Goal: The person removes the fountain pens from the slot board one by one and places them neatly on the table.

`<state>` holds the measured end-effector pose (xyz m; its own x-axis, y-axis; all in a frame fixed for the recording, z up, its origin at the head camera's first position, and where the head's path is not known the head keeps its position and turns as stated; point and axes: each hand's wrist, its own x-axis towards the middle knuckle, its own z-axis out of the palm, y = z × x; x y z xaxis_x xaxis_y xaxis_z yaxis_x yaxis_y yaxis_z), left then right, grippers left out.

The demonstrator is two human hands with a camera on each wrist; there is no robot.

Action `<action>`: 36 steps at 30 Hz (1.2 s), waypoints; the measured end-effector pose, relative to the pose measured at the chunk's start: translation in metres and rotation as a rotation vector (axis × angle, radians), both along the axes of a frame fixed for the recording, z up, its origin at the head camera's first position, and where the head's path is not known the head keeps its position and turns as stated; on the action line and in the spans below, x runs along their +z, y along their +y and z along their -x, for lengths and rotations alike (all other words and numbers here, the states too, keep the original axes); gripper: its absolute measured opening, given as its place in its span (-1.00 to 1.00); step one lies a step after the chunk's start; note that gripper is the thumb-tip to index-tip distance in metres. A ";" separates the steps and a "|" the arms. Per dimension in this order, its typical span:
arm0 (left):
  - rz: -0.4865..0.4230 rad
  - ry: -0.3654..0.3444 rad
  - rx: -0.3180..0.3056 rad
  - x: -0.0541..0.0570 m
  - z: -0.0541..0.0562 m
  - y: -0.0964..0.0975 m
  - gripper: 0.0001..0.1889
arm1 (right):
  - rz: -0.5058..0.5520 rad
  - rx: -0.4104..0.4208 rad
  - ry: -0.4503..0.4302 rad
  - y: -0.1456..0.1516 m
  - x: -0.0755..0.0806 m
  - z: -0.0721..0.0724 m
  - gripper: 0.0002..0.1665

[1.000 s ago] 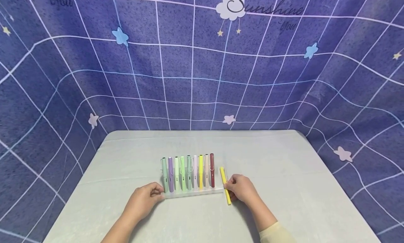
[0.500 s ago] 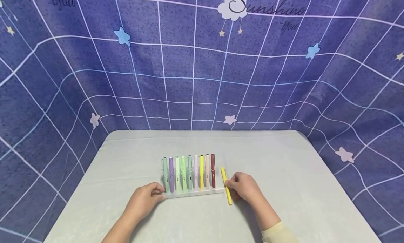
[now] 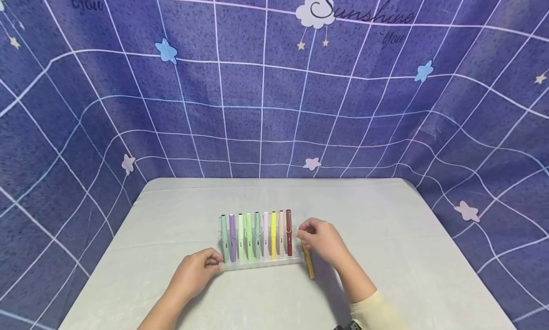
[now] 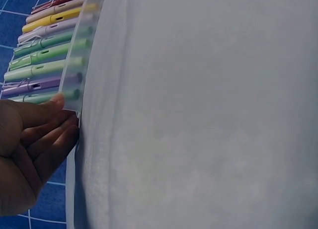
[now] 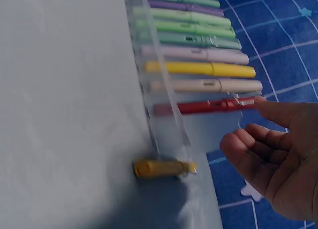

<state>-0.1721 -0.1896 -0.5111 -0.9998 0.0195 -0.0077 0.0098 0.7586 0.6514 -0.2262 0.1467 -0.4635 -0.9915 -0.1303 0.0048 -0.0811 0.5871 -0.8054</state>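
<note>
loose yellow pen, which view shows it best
Right wrist: the loose yellow pen looks bigger, no hand covering it. In the head view, the right hand hides its far end; left wrist doesn't show it.

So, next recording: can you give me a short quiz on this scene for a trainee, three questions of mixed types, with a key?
1. How many pens stand in the clear holder?
2. True or false: the right hand is gripping the loose yellow pen.
3. Fill in the blank: in the head view, the standing pen nearest the right hand is coloured ____.

Key:
1. Nine.
2. False; the right wrist view shows it apart from the hand, beside the holder's right end.
3. Dark red; the dark red pen is last in the row at that end.
</note>
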 end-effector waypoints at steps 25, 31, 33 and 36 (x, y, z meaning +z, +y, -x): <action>-0.004 0.000 0.004 -0.001 0.001 0.000 -0.85 | -0.194 -0.039 0.101 -0.033 -0.021 -0.001 -0.79; -0.004 -0.004 0.004 -0.002 0.001 0.000 -0.86 | -0.173 -0.045 0.120 -0.031 -0.018 -0.003 -0.81; 0.000 -0.004 0.006 -0.002 0.001 0.000 -0.86 | -0.141 -0.038 0.111 -0.029 -0.016 -0.004 -0.82; 0.002 0.000 0.007 -0.002 0.001 0.000 -0.86 | -0.059 -0.014 0.105 -0.026 -0.013 -0.005 -0.85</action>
